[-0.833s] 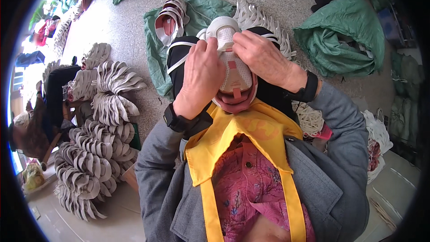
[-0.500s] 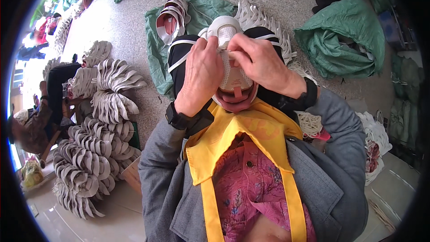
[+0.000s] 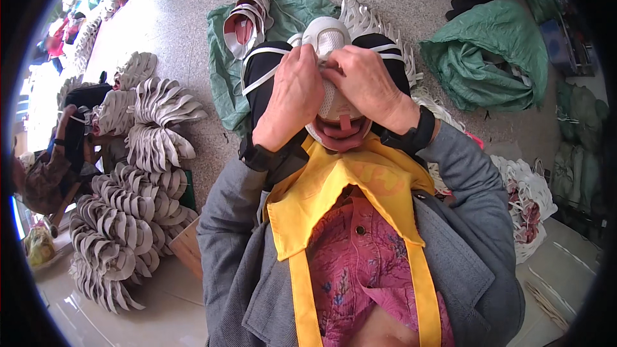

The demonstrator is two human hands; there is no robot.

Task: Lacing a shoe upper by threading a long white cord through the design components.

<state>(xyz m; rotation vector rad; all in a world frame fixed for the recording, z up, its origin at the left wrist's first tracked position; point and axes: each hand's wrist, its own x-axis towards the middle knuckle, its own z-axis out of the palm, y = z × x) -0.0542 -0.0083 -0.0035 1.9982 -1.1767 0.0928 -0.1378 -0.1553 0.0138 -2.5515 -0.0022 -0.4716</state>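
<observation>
A white mesh shoe upper (image 3: pixel 326 31) with a pink lining rests between my knees, its toe pointing away from me. My left hand (image 3: pixel 290 99) is closed at the left lacing edge of it, fingertips pinched together. From beside that hand a white shoelace (image 3: pixel 260 83) loops over my left knee; more lace lies across my right knee. My right hand (image 3: pixel 371 83) is closed opposite, thumb and forefinger pinching at the lacing gap, close to my left fingertips. The lace at the fingertips is mostly hidden by the fingers. Below my hands the pink tongue end shows at the opening.
Nested white uppers (image 3: pixel 247 22) lie on a green sheet (image 3: pixel 222 83) ahead; another row (image 3: pixel 379 22) stands right of them. A green sack (image 3: pixel 488 58) sits at right. Stacks of uppers (image 3: pixel 122 225) fill the left, near another person (image 3: pixel 48 180). White laced uppers (image 3: pixel 524 199) lie right.
My right hand has turned and drawn in toward the left, its fingers now lower over the lacing gap. My left hand stays nearly in place. The view has shifted slightly.
</observation>
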